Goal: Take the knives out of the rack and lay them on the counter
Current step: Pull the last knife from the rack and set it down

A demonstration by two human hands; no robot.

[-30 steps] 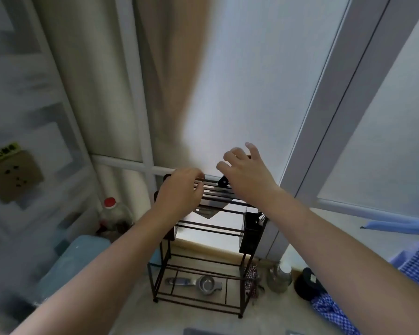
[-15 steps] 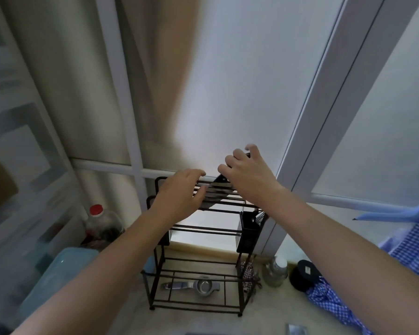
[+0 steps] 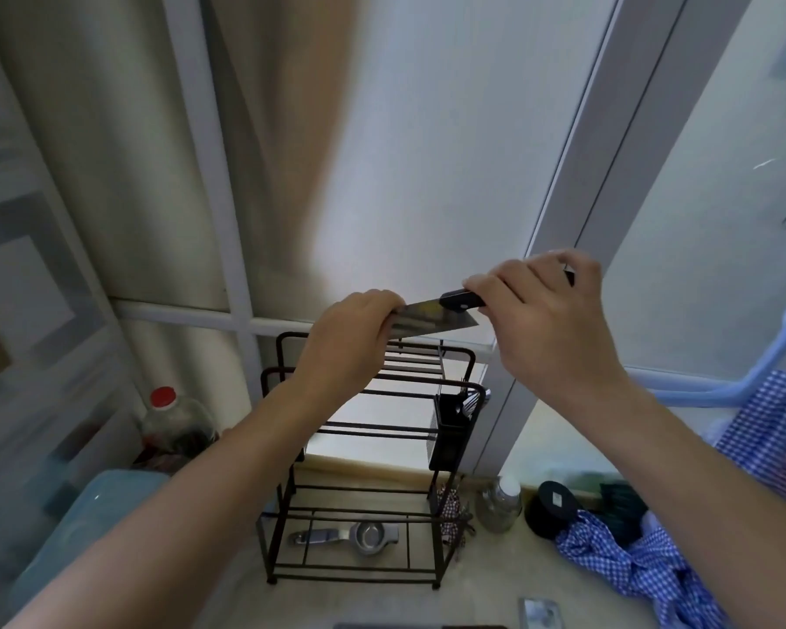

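A black wire rack (image 3: 458,357) stands on the beige counter (image 3: 228,596) against the window. Just above the rack's top I hold a broad-bladed knife (image 3: 427,320) with a black handle, lying roughly level. My right hand (image 3: 543,311) is closed around the handle. My left hand (image 3: 350,342) pinches the far end of the blade, which hides the blade's tip. The blade is clear of the rack's slots. I cannot tell whether other knives stand in the rack.
A black cutlery holder (image 3: 452,431) hangs on the rack's right side. A metal squeezer (image 3: 350,535) lies on its bottom shelf. A red-capped bottle (image 3: 173,419) and blue container (image 3: 87,528) stand left; a small jar (image 3: 500,501), dark round lid (image 3: 552,508) and blue checked cloth (image 3: 645,569) lie right.
Both hands were down at the rack's top slots; they have since risen with the knife, which is now lifted out and held above the rack.
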